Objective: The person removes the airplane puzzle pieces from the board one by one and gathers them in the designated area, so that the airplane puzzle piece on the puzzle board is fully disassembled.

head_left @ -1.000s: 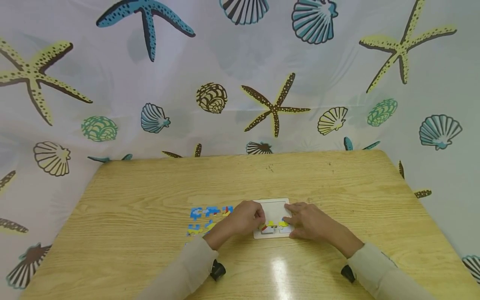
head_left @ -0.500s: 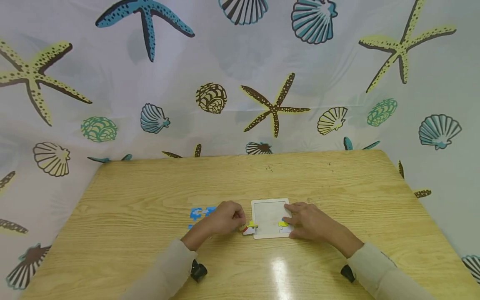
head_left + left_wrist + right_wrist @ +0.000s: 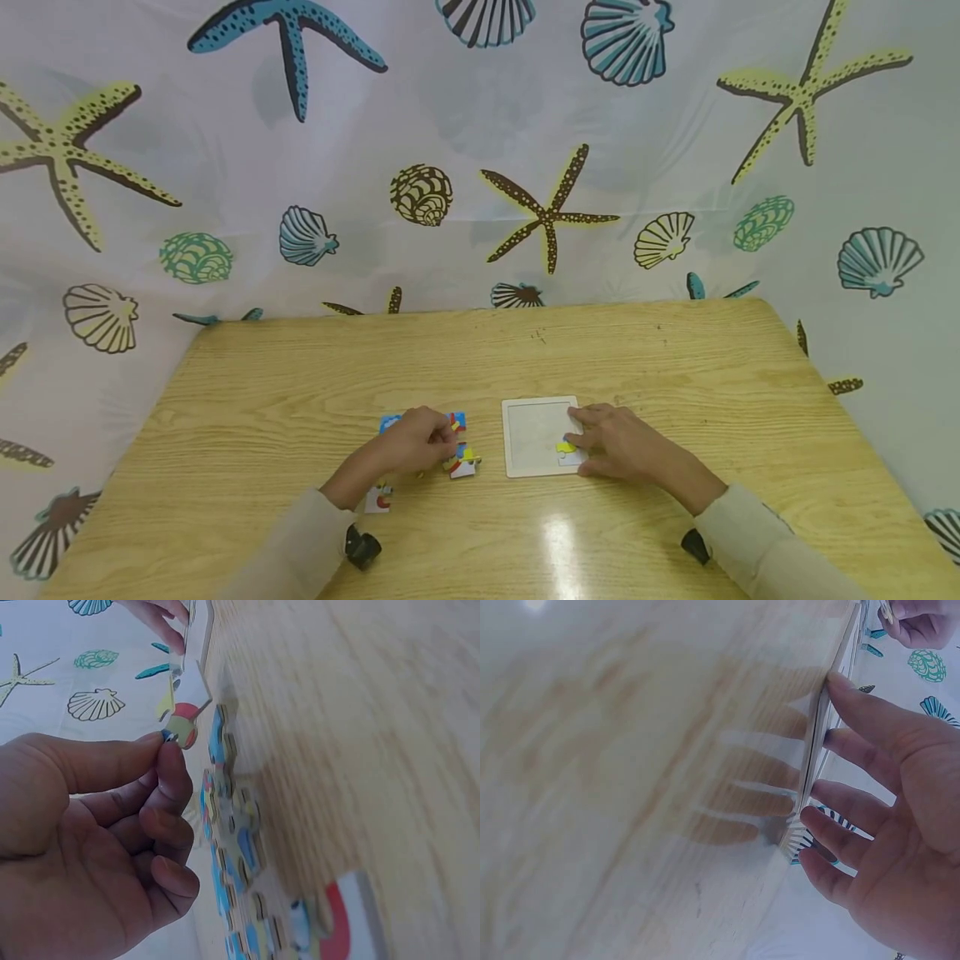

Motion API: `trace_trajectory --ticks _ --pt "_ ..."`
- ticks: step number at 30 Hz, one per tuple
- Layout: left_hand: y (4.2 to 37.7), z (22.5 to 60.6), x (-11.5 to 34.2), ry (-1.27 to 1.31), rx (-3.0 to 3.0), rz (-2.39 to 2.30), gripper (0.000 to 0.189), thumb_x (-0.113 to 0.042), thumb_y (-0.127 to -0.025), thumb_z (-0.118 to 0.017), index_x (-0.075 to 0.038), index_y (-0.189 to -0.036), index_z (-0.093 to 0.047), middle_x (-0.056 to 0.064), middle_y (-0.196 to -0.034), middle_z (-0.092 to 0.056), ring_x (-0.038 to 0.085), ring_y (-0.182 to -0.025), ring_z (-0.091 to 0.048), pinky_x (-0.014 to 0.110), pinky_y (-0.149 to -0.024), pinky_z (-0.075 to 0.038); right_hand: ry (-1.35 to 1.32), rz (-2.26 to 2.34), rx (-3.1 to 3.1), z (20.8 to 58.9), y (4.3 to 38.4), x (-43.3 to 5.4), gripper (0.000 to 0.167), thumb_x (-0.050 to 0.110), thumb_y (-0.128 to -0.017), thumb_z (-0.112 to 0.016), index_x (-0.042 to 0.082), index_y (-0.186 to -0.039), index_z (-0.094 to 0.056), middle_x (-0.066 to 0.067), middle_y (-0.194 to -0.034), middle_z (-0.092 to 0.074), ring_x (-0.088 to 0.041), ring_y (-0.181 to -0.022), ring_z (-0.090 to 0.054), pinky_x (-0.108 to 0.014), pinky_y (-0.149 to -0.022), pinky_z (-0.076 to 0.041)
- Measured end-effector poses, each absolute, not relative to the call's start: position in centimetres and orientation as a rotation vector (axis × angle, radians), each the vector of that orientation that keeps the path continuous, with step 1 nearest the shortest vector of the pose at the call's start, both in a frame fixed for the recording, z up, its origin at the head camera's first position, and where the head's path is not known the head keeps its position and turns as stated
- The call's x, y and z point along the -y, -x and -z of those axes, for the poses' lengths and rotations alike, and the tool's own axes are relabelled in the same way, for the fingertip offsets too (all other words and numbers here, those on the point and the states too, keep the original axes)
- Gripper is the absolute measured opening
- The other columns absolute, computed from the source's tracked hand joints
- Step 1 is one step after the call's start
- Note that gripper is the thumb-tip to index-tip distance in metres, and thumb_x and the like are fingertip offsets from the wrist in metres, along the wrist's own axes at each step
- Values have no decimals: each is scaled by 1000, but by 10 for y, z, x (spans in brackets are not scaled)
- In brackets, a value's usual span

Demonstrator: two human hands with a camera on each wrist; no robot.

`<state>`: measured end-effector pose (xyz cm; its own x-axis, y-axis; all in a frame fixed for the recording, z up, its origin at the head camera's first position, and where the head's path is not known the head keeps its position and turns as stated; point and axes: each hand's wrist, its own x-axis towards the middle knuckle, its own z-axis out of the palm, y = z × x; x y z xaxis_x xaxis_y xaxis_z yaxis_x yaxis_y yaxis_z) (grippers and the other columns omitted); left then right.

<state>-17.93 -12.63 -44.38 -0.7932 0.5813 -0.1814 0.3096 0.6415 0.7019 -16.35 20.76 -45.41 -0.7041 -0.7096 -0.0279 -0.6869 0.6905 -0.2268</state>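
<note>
My left hand [image 3: 417, 439] pinches a jigsaw puzzle piece [image 3: 189, 709] between thumb and index finger. White, yellow and red show on that piece, raised off the table in the left wrist view. Beneath and around this hand lie several other puzzle pieces [image 3: 378, 498], partly hidden by it. My right hand [image 3: 617, 442] rests with extended fingers at the right edge of a white square puzzle tray [image 3: 507, 437]. One yellow and white corner piece [image 3: 567, 455] sits in the tray's lower right, beside the right fingers.
A wooden table [image 3: 300, 375] carries everything. Behind it hangs a white cloth [image 3: 360, 150] printed with starfish and shells. In the left wrist view, loose pieces [image 3: 244, 840] lie in rows close to the left hand's fingers.
My left hand has drawn the pinched puzzle piece out of the tray's lower left and carried it left, over to the loose pieces. The right hand and tray stay nearly in place.
</note>
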Motion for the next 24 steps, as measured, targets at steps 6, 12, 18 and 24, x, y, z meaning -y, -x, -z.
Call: trace_trajectory --ticks 6,12,18,24 --pt "178 443 142 -787 -2425 -922 11 -5 -91 -58 -3 -82 -64 2 -75 -60 7 -59 -46 21 -59 -43 1134 303 -2767 453 163 -206 46 33 -84 -69 8 -122 -64 -19 -141 -48 -39 -125 -49 -56 -98 -41" --pt "175 442 152 -771 -2410 -878 12 -9 -91 -59 -6 -81 -64 -1 -76 -61 7 -63 -49 21 -59 -43 1128 310 -2760 453 163 -206 46 33 -85 -69 8 -123 -64 -20 -140 -48 -40 -125 -49 -57 -98 -41" --pt "174 443 159 -778 -2415 -844 12 -10 -90 -60 -7 -80 -65 -1 -73 -61 6 -61 -49 21 -59 -44 1133 265 -2771 452 162 -207 46 34 -85 -69 9 -123 -64 -19 -140 -49 -39 -125 -50 -55 -98 -42" --pt "170 444 166 -769 -2383 -848 11 -7 -89 -60 -6 -80 -65 0 -69 -60 5 -56 -47 22 -53 -43 1132 260 -2767 451 164 -207 45 33 -85 -69 9 -123 -64 -20 -140 -49 -39 -125 -49 -56 -98 -42"
